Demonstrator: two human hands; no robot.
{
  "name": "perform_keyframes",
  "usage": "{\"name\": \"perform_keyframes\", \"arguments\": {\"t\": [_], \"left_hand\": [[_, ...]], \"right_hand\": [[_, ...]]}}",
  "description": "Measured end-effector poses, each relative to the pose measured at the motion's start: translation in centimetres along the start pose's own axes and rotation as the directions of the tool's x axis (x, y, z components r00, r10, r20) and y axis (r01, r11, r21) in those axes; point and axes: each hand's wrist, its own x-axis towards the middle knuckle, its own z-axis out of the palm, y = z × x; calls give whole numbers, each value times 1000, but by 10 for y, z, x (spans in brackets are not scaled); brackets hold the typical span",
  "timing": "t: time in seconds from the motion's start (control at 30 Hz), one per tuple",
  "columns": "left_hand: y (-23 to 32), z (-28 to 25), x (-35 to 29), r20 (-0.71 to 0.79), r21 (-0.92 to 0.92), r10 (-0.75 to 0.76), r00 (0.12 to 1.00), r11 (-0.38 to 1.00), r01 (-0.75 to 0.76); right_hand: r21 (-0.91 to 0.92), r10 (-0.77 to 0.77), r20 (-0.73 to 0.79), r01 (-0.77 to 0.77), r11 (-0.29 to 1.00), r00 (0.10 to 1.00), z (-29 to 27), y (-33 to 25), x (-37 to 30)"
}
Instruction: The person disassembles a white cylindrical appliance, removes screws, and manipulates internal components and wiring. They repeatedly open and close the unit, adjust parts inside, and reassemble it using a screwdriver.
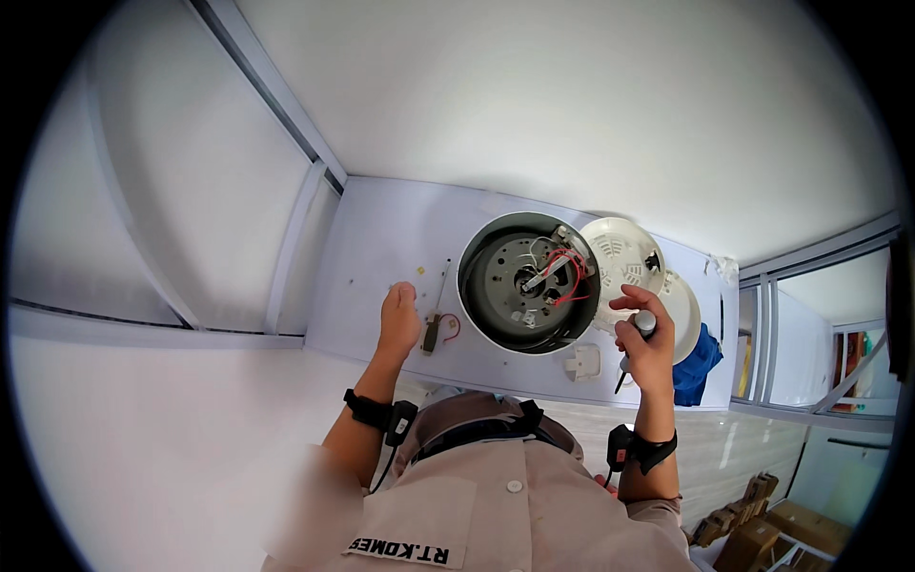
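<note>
Two hands over a white table (381,238). Right hand (646,351): fingers curled tight round a screwdriver (637,341), tip pointing down toward the person, forearm raised, just right of an upturned round appliance base (527,282) showing red wires. Left hand (399,317): loosely closed, resting on the tabletop beside a thin rod (442,283) and a small brown part (432,335); whether it holds anything cannot be told.

Brown cardboard boxes (762,534) seen stacked on floor at lower right, beyond table edge; flaps closed, several sizes, one flatter box (810,524) lying rightmost. White rectangular name label (405,551) with dark lettering seen sewn on beige shirt chest at bottom centre, appearing upside down in view. No screens or signs seen.
</note>
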Motion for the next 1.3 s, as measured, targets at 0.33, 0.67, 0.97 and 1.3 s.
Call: {"name": "perform_keyframes", "arguments": {"t": [0.33,0.67,0.97,1.3], "left_hand": [[17,-16,-16,105,185,-16,994,983,-4],[-3,-44,-23,46,-150,-56,997,987,63],[11,-46,-53,169,-398,-174,970,888,228],[-28,-65,-33,-73,59,25,997,998,-21]], "right_hand": [[-32,-105,161,111,993,981,29,-16,-9],[-78,-77,160,91,993,984,36,-10,-15],[-81,-90,198,108,991,976,49,-11,-19],[-119,-96,221,124,985,971,63,-5,-22]]}}
